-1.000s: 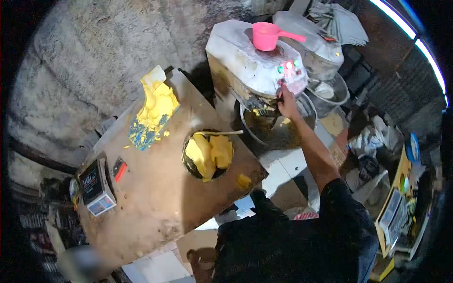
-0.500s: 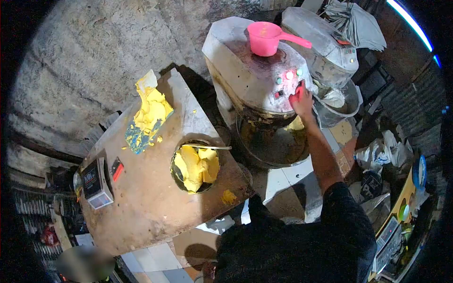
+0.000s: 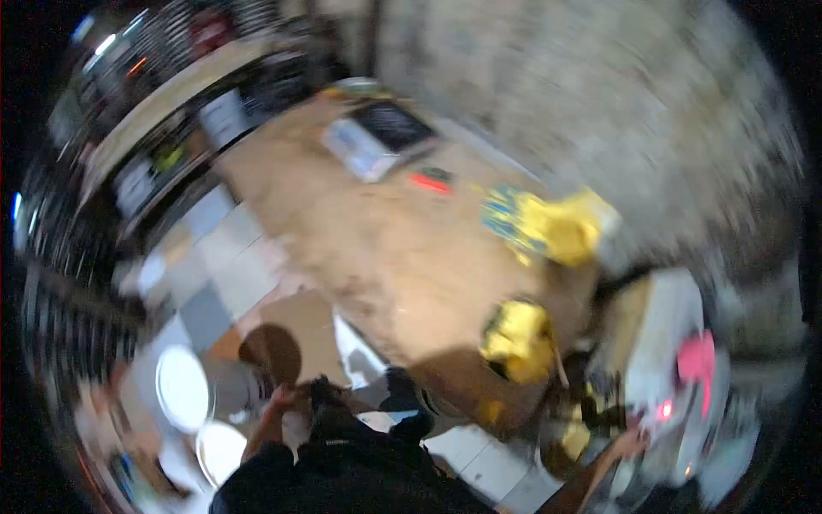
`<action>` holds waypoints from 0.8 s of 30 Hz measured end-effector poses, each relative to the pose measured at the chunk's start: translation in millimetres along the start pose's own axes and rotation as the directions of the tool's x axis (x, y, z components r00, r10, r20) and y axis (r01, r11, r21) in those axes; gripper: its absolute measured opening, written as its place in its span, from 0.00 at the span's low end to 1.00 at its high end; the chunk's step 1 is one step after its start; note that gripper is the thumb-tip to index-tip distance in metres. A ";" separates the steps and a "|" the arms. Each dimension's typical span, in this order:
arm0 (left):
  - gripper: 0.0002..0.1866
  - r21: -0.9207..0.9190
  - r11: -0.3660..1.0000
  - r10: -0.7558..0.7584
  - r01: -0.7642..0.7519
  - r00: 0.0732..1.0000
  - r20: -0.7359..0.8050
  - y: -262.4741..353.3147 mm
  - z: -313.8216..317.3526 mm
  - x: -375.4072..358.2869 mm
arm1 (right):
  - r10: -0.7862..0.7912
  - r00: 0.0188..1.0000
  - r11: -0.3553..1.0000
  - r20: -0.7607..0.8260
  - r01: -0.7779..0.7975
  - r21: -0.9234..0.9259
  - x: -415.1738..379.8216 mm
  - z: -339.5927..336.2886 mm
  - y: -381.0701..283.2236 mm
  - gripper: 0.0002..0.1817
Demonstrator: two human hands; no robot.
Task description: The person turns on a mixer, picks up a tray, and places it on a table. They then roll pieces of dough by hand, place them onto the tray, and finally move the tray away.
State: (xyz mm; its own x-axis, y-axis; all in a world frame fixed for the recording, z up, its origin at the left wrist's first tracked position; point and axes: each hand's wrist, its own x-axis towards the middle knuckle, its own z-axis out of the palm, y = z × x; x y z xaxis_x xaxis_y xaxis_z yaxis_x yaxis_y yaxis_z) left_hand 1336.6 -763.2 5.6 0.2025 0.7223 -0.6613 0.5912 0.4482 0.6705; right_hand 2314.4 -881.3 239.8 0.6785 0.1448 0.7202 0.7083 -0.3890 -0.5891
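Blur smears the whole head view, yet the right hand (image 3: pixel 632 443) shows low at the right edge, reaching toward the grey metal machine (image 3: pixel 664 343) with its red indicator light (image 3: pixel 664 411) and pink plastic scoop (image 3: pixel 698 360) on top — whether the fingers are spread or closed cannot be told. Left hand (image 3: pixel 278 403) sits low near the dark-clothed torso, its grip unreadable. Brown wooden bench (image 3: pixel 377 248) carries a dark round bowl of yellow paste (image 3: pixel 518 338) just beside the machine.

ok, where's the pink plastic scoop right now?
Head view, far right: the blurred pink plastic scoop sits atop the grey metal machine, beside the brown wooden table.
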 end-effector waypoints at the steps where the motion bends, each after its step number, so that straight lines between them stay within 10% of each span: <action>1: 0.23 0.002 0.998 0.060 -0.060 0.998 0.019 -14.5 2.1 6.8 | -0.039 0.986 0.986 -0.160 0.012 -0.168 -35.1 5.2 -89.7 0.17; 4: 0.23 -0.106 0.969 0.216 -0.222 0.974 -0.063 -27.5 -1.9 16.8 | 0.155 0.988 0.973 0.004 -0.153 0.175 -144.4 80.8 -256.1 0.18; 6: 0.22 0.099 0.993 -0.037 0.064 0.966 -0.255 -41.8 -17.9 46.4 | 0.113 0.867 0.890 0.485 -0.305 0.338 -254.7 140.8 -359.7 0.20; 7: 0.23 -0.135 0.876 0.332 -0.463 0.782 -0.527 -29.0 -34.1 33.7 | 0.051 0.669 0.823 0.742 -0.449 0.348 -311.3 165.2 -425.9 0.21; 9: 0.14 -0.263 0.869 0.246 -0.419 0.828 -0.504 67.8 -106.5 -13.0 | -0.129 0.006 0.765 0.992 -0.636 0.103 -418.1 179.9 -552.1 0.23; 10: 0.09 -0.378 0.787 0.253 -0.488 0.814 -0.523 83.4 -125.1 -7.0 | -0.522 -0.066 0.457 0.851 -0.864 0.213 -485.3 186.0 -594.9 0.25; 11: 0.13 0.118 0.673 0.596 -0.730 0.440 -0.671 105.2 -159.8 -8.6 | -0.416 -0.297 0.469 0.859 -0.880 -0.077 -515.1 160.5 -676.3 0.23; 13: 0.24 0.265 0.734 0.622 -0.626 0.463 -0.632 172.2 -241.6 -68.6 | -0.479 -0.616 0.324 0.626 -0.786 -0.526 -583.4 162.1 -765.0 0.22; 18: 0.31 0.499 0.867 0.487 -0.011 0.232 -0.842 101.6 -361.9 -33.5 | -0.523 -0.768 0.400 0.370 -0.605 -0.689 -621.6 118.4 -979.1 0.45; 20: 0.34 0.039 0.951 -0.065 0.305 0.325 -0.943 70.1 -416.9 -34.8 | -0.731 -0.663 0.457 0.158 -0.649 -0.608 -619.7 120.4 -1027.8 0.49; 21: 0.34 0.035 0.950 -0.070 0.311 0.320 -0.945 45.0 -433.5 -20.1 | -0.749 -0.629 0.434 0.209 -0.704 -0.562 -619.7 116.0 -1054.2 0.47; 22: 0.35 -0.265 0.963 -0.230 -0.038 0.389 -0.892 12.7 -448.3 5.9 | -0.752 -0.628 0.437 0.200 -0.702 -0.563 -635.6 127.6 -1068.5 0.47; 24: 0.35 -0.785 0.331 -0.446 -0.524 0.646 -0.620 8.8 -501.2 27.5 | -0.807 -0.416 0.491 0.419 -0.867 0.085 -672.3 156.5 -1094.0 0.45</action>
State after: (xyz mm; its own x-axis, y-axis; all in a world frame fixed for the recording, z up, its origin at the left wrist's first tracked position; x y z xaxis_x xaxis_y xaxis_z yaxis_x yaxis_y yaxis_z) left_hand 956.1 -475.5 161.8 -0.6168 0.5930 -0.5177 -0.5231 0.1827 0.8325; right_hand 1113.9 -410.7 342.8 -0.7724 0.6348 0.0220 -0.2237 -0.2394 -0.9448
